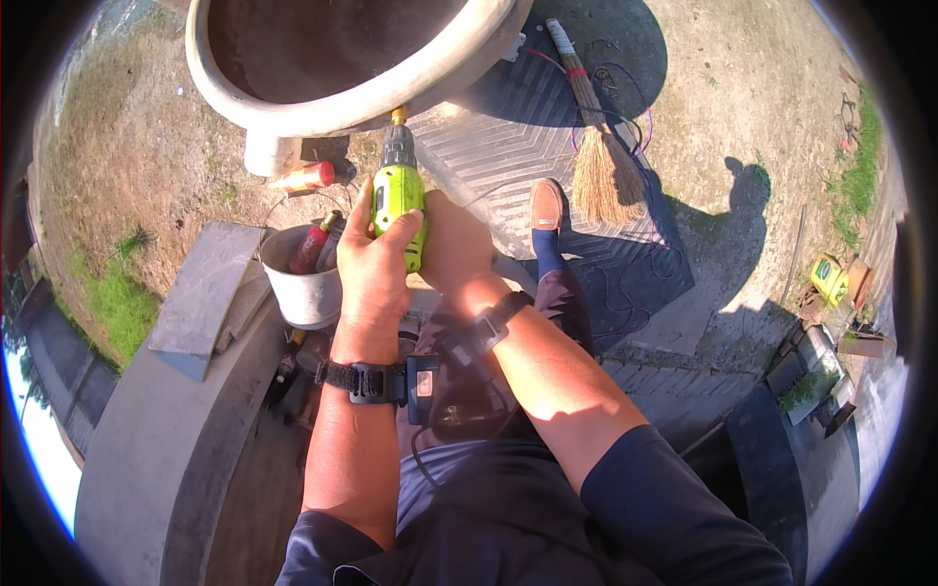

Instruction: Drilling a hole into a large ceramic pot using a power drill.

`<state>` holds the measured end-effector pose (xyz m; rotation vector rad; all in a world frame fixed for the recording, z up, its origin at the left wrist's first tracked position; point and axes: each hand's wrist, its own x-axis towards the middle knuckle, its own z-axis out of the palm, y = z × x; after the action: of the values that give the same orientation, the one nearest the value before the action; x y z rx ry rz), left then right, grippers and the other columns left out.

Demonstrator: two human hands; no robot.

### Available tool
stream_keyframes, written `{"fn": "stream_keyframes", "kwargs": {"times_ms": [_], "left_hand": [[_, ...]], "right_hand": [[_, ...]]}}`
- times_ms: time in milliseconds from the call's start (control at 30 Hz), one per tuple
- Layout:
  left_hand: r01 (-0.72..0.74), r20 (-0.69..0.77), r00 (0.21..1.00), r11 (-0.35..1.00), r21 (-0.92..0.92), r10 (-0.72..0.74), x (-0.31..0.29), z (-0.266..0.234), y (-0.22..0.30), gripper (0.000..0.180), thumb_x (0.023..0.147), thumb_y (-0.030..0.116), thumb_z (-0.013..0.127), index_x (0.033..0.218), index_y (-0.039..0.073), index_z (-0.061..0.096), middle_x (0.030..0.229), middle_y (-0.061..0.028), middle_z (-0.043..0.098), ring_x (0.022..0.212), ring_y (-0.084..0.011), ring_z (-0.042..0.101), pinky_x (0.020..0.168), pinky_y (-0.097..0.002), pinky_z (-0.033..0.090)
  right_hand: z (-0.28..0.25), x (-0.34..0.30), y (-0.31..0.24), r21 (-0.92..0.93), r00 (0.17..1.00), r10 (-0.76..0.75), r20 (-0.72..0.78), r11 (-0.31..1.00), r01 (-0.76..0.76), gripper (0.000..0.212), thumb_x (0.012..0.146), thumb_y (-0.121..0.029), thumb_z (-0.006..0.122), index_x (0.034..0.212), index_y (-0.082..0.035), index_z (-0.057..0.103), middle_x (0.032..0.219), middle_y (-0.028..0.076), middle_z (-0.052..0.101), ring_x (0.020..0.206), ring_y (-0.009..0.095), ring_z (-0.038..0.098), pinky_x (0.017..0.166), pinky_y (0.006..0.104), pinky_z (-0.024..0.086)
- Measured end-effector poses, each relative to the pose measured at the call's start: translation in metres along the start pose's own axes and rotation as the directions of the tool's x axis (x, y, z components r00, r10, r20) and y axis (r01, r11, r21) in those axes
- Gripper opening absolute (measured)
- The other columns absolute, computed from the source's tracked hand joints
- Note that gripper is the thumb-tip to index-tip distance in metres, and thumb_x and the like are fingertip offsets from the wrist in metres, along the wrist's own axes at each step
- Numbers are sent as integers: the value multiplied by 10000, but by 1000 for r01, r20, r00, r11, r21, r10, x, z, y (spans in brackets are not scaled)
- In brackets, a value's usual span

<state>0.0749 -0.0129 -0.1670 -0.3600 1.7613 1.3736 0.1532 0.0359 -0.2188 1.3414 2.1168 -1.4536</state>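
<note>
A lime-green power drill (395,193) with a dark chuck is held out in front of me. Its brass-coloured bit (399,115) points away and meets the underside of the rim of a large round pot (293,122); whether it has entered the wall I cannot tell. My left hand (375,264) is closed round the drill's near left side, thumb across its back. From the right, my right hand (457,244) wraps the drill's handle, which is mostly hidden.
A white bucket (301,298) holding a red bottle (311,251) stands left of my hands. Beyond it lies an orange-red tube (309,177). Grey slabs (203,278) rest on a ledge. A straw broom (604,176) and thin cables lie right, near my shoe (546,207).
</note>
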Motion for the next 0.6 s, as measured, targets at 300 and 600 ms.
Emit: {"fn": "stream_keyframes", "kwargs": {"times_ms": [300, 600], "left_hand": [[-18, 5, 1000, 1000, -3, 18, 0, 0, -1, 687, 856, -19, 717, 1492, -21, 458, 1259, -114, 660, 1092, -199, 661, 948, -328, 535], [-1, 12, 1000, 999, -35, 1, 0, 1, 2, 719, 859, -57, 701, 1514, -33, 407, 1238, -119, 649, 1063, -190, 658, 935, -315, 540]], "right_hand": [[1, 0, 2, 2, 1000, -17, -6, 1000, 17, 231, 853, -208, 696, 969, -59, 562, 866, 187, 709, 840, 374, 718, 728, 464, 574], [-1, 0, 0, -17, 1000, 1, 21, 1000, 0, 237, 855, -210, 697, 975, -58, 561, 867, 179, 714, 842, 363, 722, 731, 451, 577]]}}
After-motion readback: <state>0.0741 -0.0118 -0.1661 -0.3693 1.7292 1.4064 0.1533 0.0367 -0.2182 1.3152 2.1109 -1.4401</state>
